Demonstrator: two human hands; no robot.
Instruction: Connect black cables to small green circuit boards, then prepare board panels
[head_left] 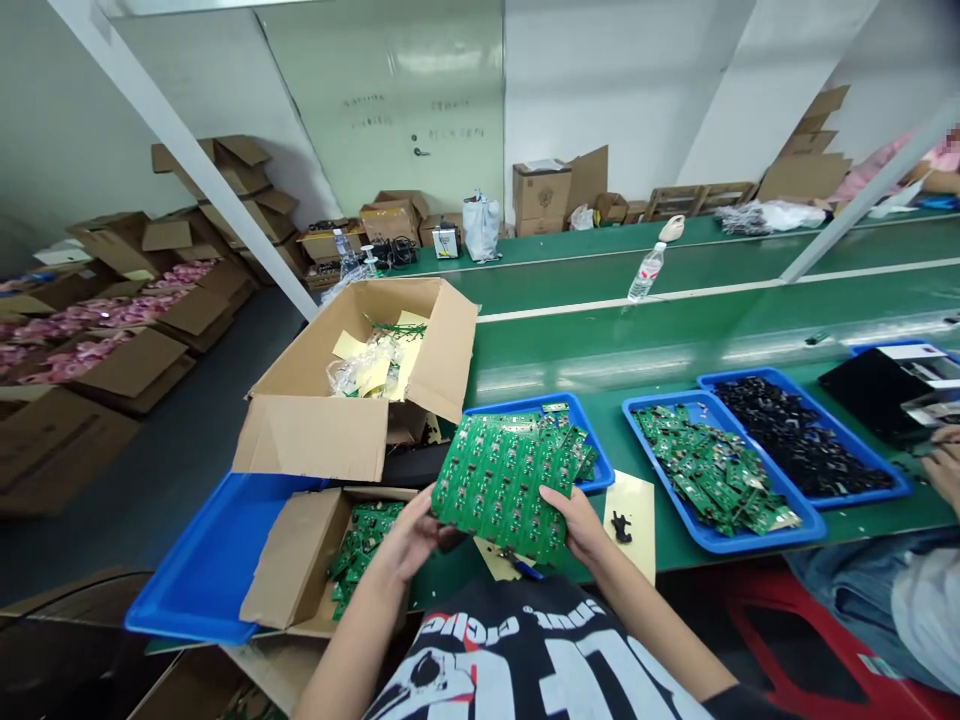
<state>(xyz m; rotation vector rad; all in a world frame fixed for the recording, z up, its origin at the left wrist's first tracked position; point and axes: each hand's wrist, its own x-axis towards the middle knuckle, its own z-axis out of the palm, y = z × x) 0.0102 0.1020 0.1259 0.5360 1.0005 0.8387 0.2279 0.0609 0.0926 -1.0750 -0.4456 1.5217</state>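
Note:
A green circuit board panel (499, 485), made of rows of small populated boards, is held up in front of my chest. My left hand (415, 532) grips its left edge, and my right hand (577, 515) has its lower right edge with the thumb on top. Behind the panel, a blue tray (600, 440) contains separate green boards, partly covered by the panel. Below it, a blue-handled tool (525, 568) lies on yellowish paper, its far part hidden. By my left forearm stands a cardboard box (300, 560) of green boards.
To the right are a blue tray of green boards (712, 475) and a blue tray of black parts (802, 435). A large open carton (315, 435) and an overhanging blue tray (217, 560) are left. A co-worker's hand (943, 465) shows at far right. A bottle (648, 272) stands behind.

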